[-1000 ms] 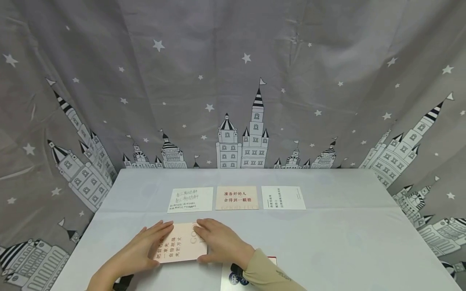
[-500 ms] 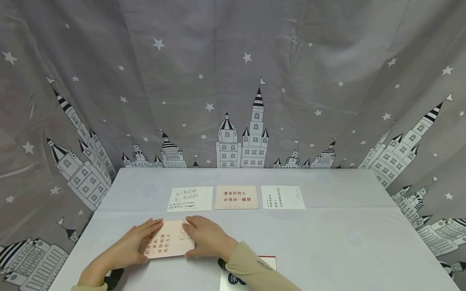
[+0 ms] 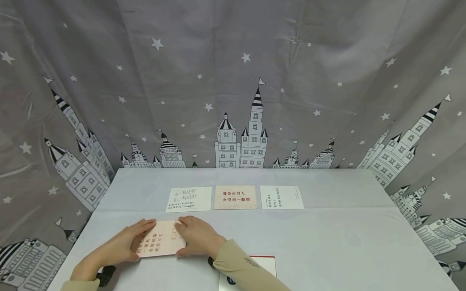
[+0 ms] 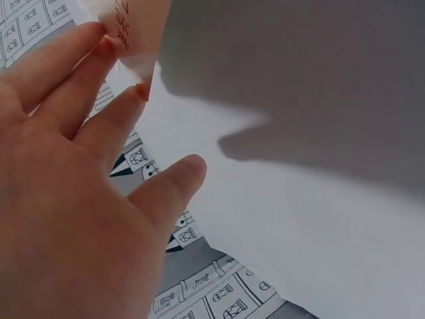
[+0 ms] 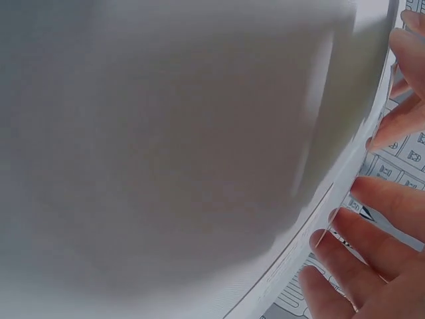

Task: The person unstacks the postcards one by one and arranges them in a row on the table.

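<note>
A pale pink card [image 3: 160, 238] with reddish printed characters is held at both ends, above the white table. My left hand [image 3: 123, 246] grips its left end, and the fingertips meet the card edge in the left wrist view. Round the card's right end lies my right hand [image 3: 198, 237], thumb at the near edge and fingers at the far edge. Seen from the right wrist, several fingertips [image 5: 319, 239] touch a pale edge, and the rest of that view is blurred. Behind the hands lie a handwritten white card [image 3: 189, 199], a pink printed card [image 3: 236, 197] and a white printed card [image 3: 282, 197].
A white item with a red edge [image 3: 265, 263] lies at the table's front, partly under my right sleeve [image 3: 247, 266]. The white table [image 3: 346, 242] ends at a grey curtain [image 3: 189, 93] printed with castles and stars.
Both hands have carried the pink card leftward across the table. More of the red-edged item shows on its upper side, while the sleeve covers more of its dark print. The row of cards stays put.
</note>
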The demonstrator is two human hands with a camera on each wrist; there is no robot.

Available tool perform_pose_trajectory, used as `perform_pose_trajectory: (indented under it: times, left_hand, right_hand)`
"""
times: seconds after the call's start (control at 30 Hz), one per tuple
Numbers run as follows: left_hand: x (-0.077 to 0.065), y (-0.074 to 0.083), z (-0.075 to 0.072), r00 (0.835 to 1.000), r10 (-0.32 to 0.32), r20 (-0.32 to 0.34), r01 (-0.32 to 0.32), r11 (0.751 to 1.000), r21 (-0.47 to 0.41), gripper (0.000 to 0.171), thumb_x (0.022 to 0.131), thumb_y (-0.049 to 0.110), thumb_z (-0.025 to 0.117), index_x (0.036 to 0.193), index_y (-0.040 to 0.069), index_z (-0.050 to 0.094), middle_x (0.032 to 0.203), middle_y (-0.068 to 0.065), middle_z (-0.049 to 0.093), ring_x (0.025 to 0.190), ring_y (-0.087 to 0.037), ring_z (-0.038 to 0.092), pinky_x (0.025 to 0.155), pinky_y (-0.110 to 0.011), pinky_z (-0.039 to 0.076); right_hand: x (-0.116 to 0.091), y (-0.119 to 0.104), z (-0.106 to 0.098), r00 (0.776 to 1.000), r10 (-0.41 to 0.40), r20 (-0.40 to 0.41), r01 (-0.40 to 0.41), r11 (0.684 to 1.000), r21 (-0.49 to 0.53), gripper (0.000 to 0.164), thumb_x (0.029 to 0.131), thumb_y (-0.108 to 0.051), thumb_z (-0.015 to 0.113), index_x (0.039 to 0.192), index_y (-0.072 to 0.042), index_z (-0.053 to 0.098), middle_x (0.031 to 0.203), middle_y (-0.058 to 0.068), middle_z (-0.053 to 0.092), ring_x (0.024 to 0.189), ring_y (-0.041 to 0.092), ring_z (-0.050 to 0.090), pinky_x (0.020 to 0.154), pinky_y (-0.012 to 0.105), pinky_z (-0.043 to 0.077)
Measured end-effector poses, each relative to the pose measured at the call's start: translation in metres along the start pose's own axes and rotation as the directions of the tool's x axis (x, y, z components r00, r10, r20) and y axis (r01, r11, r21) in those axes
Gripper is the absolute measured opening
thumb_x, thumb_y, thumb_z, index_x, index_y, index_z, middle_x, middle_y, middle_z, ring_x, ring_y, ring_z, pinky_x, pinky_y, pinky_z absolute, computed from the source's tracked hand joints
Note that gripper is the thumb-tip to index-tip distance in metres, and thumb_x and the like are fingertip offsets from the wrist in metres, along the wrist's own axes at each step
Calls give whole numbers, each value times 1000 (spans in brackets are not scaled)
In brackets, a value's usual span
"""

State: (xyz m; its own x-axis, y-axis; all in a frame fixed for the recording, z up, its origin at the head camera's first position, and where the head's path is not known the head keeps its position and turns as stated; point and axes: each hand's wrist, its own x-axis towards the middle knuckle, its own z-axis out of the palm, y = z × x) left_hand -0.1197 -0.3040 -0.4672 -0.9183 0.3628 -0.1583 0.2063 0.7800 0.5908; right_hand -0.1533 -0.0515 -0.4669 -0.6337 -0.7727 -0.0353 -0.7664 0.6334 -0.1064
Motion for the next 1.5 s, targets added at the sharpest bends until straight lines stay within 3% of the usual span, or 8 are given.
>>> perform_pose_trajectory:
  times: [0.5, 0.73, 1.13, 1.5]
  left_hand:
    - [2, -9, -2, 997, -77, 31, 78, 996, -51, 96, 47, -7, 76, 138, -3, 46, 145, -30, 34, 133, -55, 18, 99, -75, 11]
    - [2, -12, -1, 998, -52, 38, 56, 991, -122, 97, 46, -10, 74, 138, -5, 44, 145, -30, 33, 133, -57, 13, 99, -75, 7]
    - [2, -16, 2, 1000, -22, 21, 24, 997, -78, 96, 46, -7, 76, 137, -4, 45, 145, -29, 33, 133, -58, 13, 95, -79, 2]
    - [1, -4, -1, 999, 21, -30, -20, 999, 30, 94, 53, 7, 84, 138, -3, 46, 145, -26, 37, 132, -56, 20, 94, -79, 9]
  right_hand:
    - [12, -6, 8, 999, 30, 18, -30, 999, 21, 80, 79, -60, 67, 142, -14, 48, 145, 0, 42, 135, 10, 35, 109, 18, 24]
    - [14, -6, 11, 999, 39, 32, -40, 999, 23, 82, 78, -60, 67, 142, -14, 47, 146, -1, 41, 135, 10, 34, 110, 18, 23]
    - [12, -7, 11, 997, 50, 64, -51, 999, 0, 81, 80, -60, 64, 144, -15, 44, 149, -2, 37, 137, 10, 30, 110, 19, 23]
    - [0, 7, 3, 999, 41, 18, -43, 996, 72, 82, 81, -57, 66, 144, -11, 43, 149, 4, 37, 137, 14, 32, 110, 22, 25]
